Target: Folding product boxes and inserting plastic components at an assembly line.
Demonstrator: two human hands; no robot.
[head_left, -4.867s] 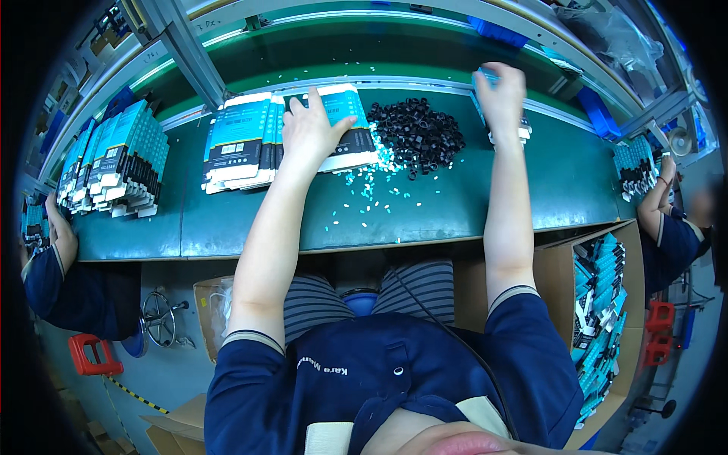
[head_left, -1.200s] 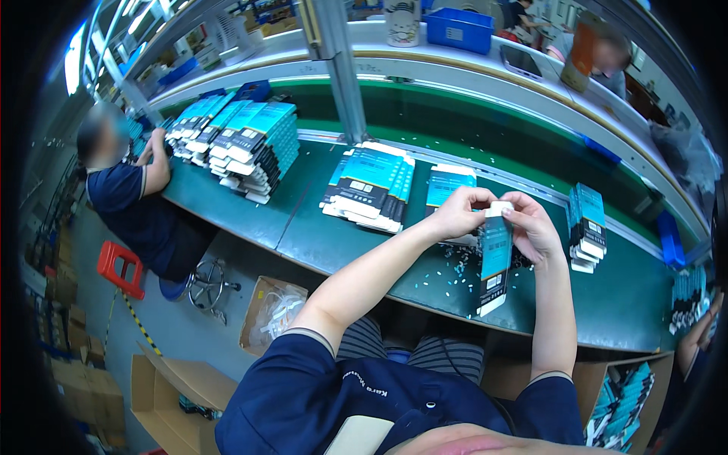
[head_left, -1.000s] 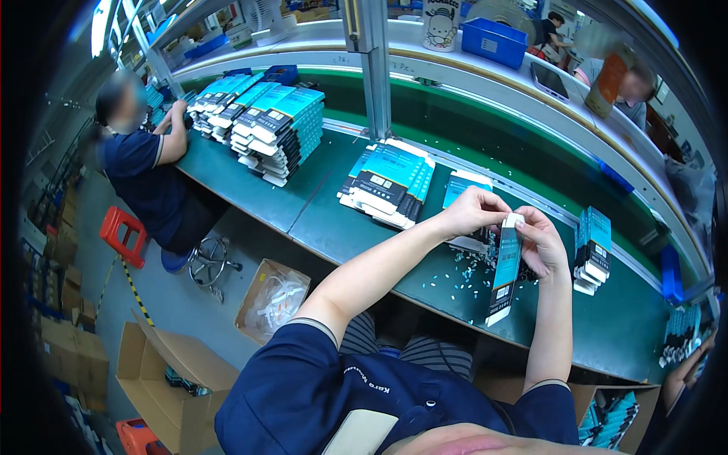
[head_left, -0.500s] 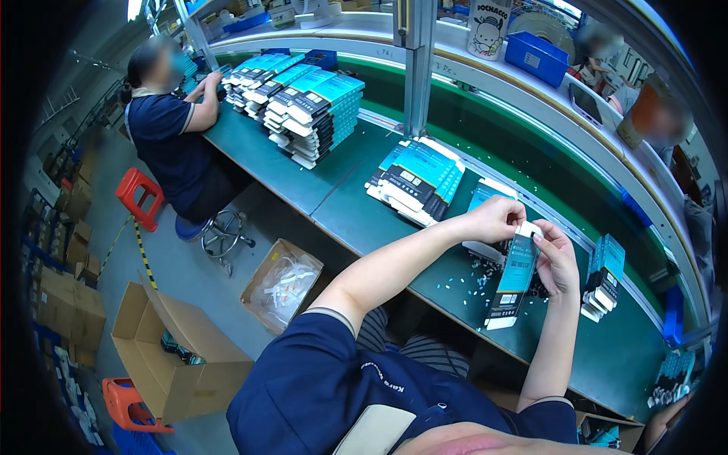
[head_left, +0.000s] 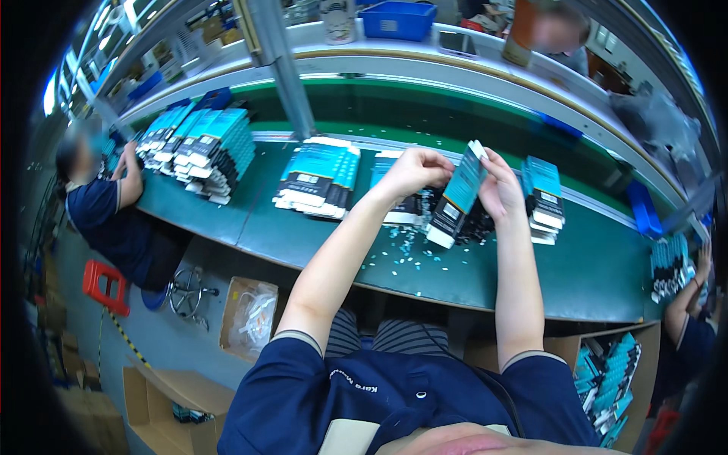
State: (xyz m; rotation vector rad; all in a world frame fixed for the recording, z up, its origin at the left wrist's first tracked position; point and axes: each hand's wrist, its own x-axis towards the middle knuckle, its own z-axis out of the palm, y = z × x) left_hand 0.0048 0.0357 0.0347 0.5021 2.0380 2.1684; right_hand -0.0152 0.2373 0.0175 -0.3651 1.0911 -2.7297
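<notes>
In my right hand [head_left: 500, 186] is a flattened teal and black carton [head_left: 459, 196], gripped near its white top end and tilted above the table. My left hand [head_left: 415, 176] is just left of the carton, fingers curled and pressed together; whatever they pinch, if anything, is too small to make out. Below the hands lie dark scraps [head_left: 476, 227] and many small white and teal bits [head_left: 406, 250]. A low pile of cartons [head_left: 402, 211] sits partly hidden behind my left hand. Right of my right hand stands a small stack of cartons [head_left: 544, 193].
Left along the green table [head_left: 576, 280] are a carton pile [head_left: 318, 178] and a taller stack [head_left: 216, 152]. A co-worker [head_left: 106, 205] sits far left; another person's arm [head_left: 686, 292] reaches in at right. Below stand a box of plastic waste [head_left: 250, 315] and a carton-filled box [head_left: 565, 349].
My view has swung to the right, showing the filled box there. The right hand still holds the carton, its top end now leaning right; the left hand stays beside it.
</notes>
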